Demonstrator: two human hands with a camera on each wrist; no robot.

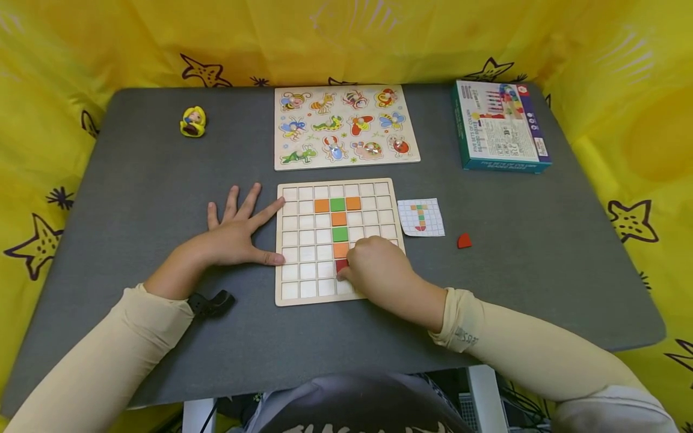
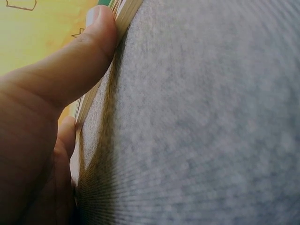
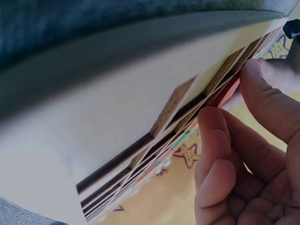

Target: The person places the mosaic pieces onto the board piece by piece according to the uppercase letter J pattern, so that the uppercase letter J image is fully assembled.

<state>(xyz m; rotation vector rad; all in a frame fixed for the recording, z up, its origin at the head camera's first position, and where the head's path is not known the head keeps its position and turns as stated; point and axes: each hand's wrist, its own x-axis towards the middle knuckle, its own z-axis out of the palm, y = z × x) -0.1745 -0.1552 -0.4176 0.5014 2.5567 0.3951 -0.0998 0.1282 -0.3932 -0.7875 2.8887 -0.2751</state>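
A wooden grid board (image 1: 279, 282) lies in the middle of the table. Orange and green square tiles (image 1: 338, 219) form a T in its cells. At the foot of the stem, my right hand (image 1: 381, 267) pinches a red tile (image 1: 341, 264) between thumb and forefinger; the right wrist view shows the red tile (image 3: 228, 91) low against the grid's dividers. With fingers spread, my left hand (image 1: 230, 240) rests at the board's left side, thumb and forefinger touching its edge. Right of the board lie a pattern card (image 1: 435, 207) and a loose red rounded piece (image 1: 464, 241).
Behind the board lies an insect picture puzzle (image 1: 346, 141). A teal-sided box (image 1: 503, 129) stands at the back right, and a small yellow figurine (image 1: 193, 122) at the back left. Yellow cloth surrounds the grey table (image 1: 541, 252).
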